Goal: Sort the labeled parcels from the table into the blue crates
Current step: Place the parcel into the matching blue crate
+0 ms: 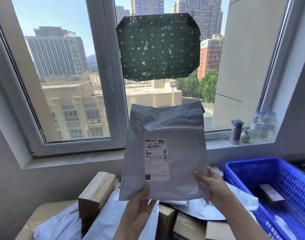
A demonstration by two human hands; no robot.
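At the left edge of the table (44,212) lies one white plastic mailer (61,224), and just beside it stands one brown cardboard box (96,189), upright and closed with clear tape. Two more cardboard boxes (166,220) lie lower, near the middle of the table, partly under other white mailers. The mailers overlap, so I cannot count them surely.

Above this pile, one grey parcel (174,153) is held up in the air with both hands. It is upright and faces the camera, with one white label (157,160) on its front. The left hand (139,205) pinches the bottom edge: the thumb presses on the front, and the other fingers are hidden behind the parcel. The right hand (212,184) grips the lower right edge, with the thumb on the front and the fingers curled round the back.

Near the table's right edge, one blue crate (290,181) is visible. Inside it lies one small dark box (271,193), and something white is at its near end.

The table top is light wood. Behind it is a grey wall with a wide window. On the window sill, at the right, stand one grey flask (235,131) and two clear water bottles (261,123). One dark green patterned sheet (158,45) is stuck on the glass. Outside, tall buildings, green trees and a blue sky are visible.
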